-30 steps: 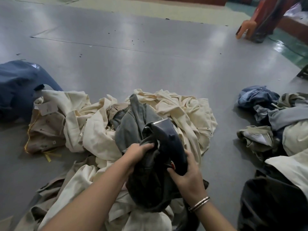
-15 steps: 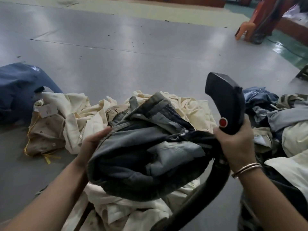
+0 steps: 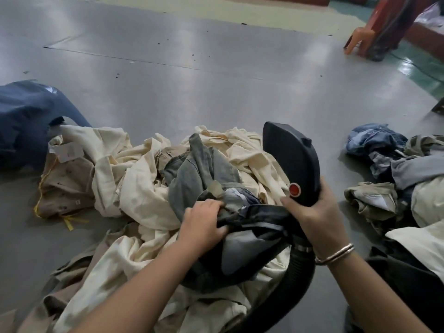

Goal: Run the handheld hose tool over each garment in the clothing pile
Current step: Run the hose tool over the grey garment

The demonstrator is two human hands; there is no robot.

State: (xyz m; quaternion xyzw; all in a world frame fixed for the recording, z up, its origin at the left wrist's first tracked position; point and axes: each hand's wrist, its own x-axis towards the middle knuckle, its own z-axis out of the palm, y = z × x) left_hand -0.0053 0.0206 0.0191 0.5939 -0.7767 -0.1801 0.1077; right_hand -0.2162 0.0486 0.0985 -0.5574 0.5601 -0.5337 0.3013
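Head view shows the left hand (image 3: 204,224) gripping grey jeans (image 3: 206,174) atop the cream clothing pile (image 3: 134,179) at centre, while the right hand (image 3: 314,212) grasps the black hose tool (image 3: 290,162) beside them.

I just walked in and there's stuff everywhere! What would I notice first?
Probably the big black hose tool with its red button, held up in the right hand near the middle. Next to it, the left hand grips a grey denim garment on top of a heap of cream clothes on the grey floor. A second pile of clothes lies to the right.
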